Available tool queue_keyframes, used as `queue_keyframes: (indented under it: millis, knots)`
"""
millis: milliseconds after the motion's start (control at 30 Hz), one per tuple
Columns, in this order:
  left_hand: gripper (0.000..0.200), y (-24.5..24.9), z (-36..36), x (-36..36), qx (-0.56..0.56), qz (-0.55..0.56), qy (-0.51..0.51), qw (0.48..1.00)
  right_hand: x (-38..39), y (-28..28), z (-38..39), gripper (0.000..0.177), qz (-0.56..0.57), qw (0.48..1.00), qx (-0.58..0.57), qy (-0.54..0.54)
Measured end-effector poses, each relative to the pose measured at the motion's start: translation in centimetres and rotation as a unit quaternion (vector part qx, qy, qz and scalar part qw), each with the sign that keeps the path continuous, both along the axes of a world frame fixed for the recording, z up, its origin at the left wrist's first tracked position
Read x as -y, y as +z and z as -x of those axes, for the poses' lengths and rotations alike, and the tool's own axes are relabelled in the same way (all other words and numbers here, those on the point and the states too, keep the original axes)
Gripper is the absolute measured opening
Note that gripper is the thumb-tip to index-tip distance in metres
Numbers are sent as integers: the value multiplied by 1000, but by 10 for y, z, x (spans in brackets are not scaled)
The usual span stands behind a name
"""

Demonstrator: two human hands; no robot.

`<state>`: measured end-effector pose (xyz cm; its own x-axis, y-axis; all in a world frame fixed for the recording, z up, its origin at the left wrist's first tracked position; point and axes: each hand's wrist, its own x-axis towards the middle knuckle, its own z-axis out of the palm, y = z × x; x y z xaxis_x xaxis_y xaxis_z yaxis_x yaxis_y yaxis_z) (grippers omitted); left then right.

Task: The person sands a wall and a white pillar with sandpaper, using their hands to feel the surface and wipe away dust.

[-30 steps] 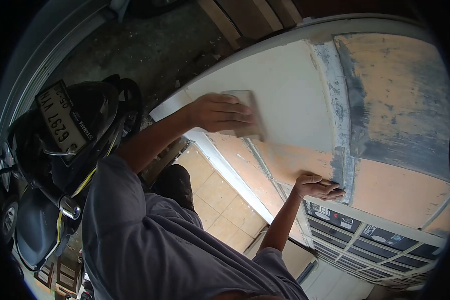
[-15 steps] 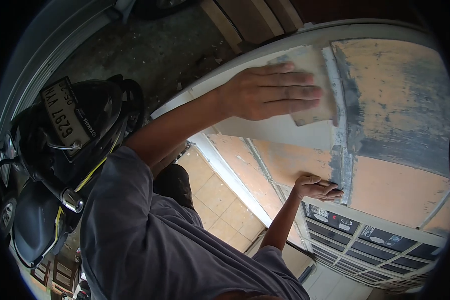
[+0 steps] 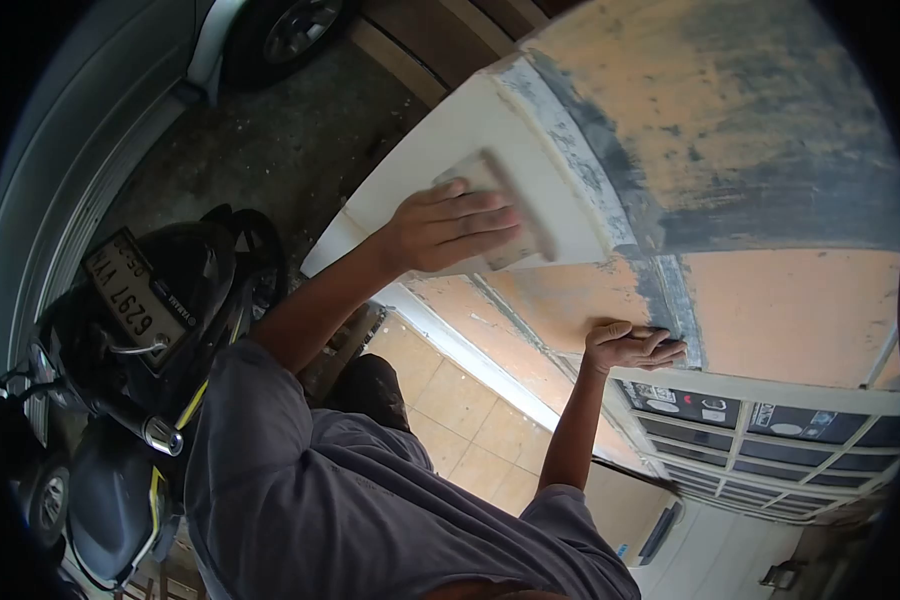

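My left hand [image 3: 455,228] lies palm down over a flat rectangular sanding block [image 3: 520,205], pressing it against a smooth off-white panel [image 3: 470,125]. Motion blurs the block, and my thumb is hidden. Along the panel's edge runs a ridge of grey-white filler [image 3: 570,125]. My right hand [image 3: 630,347] rests with loosely bent fingers on the orange surface [image 3: 560,305], beside a grey filled seam [image 3: 670,290]. I see nothing held in it.
A parked motorcycle [image 3: 135,320] stands close on the left, with a vehicle wheel [image 3: 300,35] behind it. Above right is a large orange panel smeared with grey [image 3: 730,130]. A white grid frame [image 3: 740,440] lies below my right hand. Floor tiles [image 3: 460,420] show beneath.
My left hand has slid the sanding block away from the filler ridge, back toward the left across the off-white panel. My right hand stays at the seam. The view has turned slightly.
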<state>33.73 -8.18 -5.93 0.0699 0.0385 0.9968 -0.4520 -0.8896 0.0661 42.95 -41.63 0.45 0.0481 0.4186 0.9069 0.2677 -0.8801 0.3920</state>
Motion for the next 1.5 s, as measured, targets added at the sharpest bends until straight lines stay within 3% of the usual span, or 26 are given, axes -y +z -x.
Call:
queue_keyframes:
  millis: [67, 133, 233, 367, 400, 500, 567, 600, 667, 700, 733, 833, 867, 967, 1033, 1100, 1167, 1233, 1267, 1300, 1367, 1400, 1433, 1467, 1500]
  knots:
    - [20, -100, 15, 5, -146, -18, -66, 987, 4, -2, -1, 61, -8, 1000, -2, -8]
    - [16, -117, 32, 6, -197, -21, -49, 979, 5, -3, -1, 59, -21, 1000, -8, 7]
    - [15, -104, 26, 2, -166, -70, -35, 983, 2, -3, 0, 57, -38, 999, -8, 15]
    - [13, 2, 5, 25, -49, -82, -7, 995, 5, -4, -2, 55, -55, 997, -10, 48]
    - [18, -5, 0, 27, -27, -72, -13, 997, 8, -7, -4, 54, -61, 997, -7, 52]
    - [23, -88, 6, -3, -87, -112, -56, 988, 11, -11, -8, 51, -77, 996, 8, 45]
    - [22, -145, 25, -21, -176, -116, -16, 977, 12, -15, -12, 50, -86, 995, 21, 50]
    - [22, -153, 23, -25, -179, -130, -28, 975, 8, -11, -8, 43, -97, 993, 37, 60]
    - [26, -169, 41, -29, -210, -134, 7, 968, 10, -12, -8, 48, -89, 994, 32, 48]
    - [27, -161, 44, -26, -214, -140, 8, 967, 10, -10, -11, 53, -67, 996, 44, 49]
    - [28, -140, 41, -22, -215, -146, 8, 966, 7, -7, -9, 46, -74, 994, 49, 71]
    - [42, -43, 22, -3, -108, -61, 76, 989, -1, 2, 2, 42, -64, 996, 52, 32]
    - [46, -5, 11, -2, -38, -25, 71, 996, 8, -5, 1, 51, -45, 999, 9, -2]
    - [44, -33, -1, -15, -11, -53, 112, 992, 7, -5, 1, 49, -45, 999, 18, 5]
    - [34, -102, 21, -22, -122, -64, 62, 989, 9, -3, -7, 49, -48, 998, 27, 8]
    - [25, -141, 52, -13, -234, -43, 36, 971, 8, -10, 3, 49, -54, 998, 19, 9]
    - [23, -134, 73, 4, -261, -23, 25, 965, 5, -6, 4, 50, -67, 998, 0, 8]
    - [21, -97, 94, 18, -446, 88, -67, 888, -6, -3, 20, 55, -124, 989, -80, 17]
    - [20, -71, 103, 21, -544, 79, -64, 833, -18, -1, 36, 38, -173, 977, -94, 86]
    - [20, -50, 104, 27, -535, 78, -71, 838, -38, 2, 63, 37, -246, 949, -149, 129]
    - [20, -19, 112, 35, -519, 174, -259, 796, -63, -13, 116, 35, -262, 845, -381, 268]
    - [23, -2, 115, 40, -522, 236, -352, 740, -76, -12, 138, 36, -262, 723, -517, 375]
    - [23, 10, 118, 46, -525, 235, -353, 738, -84, -12, 150, 36, -253, 567, -629, 468]
    - [24, 21, 119, 50, -531, 273, -405, 692, -88, -23, 154, 36, -258, 566, -628, 468]
    - [26, 28, 121, 51, -533, 309, -454, 644, -93, -39, 156, 37, -336, 382, -680, 529]
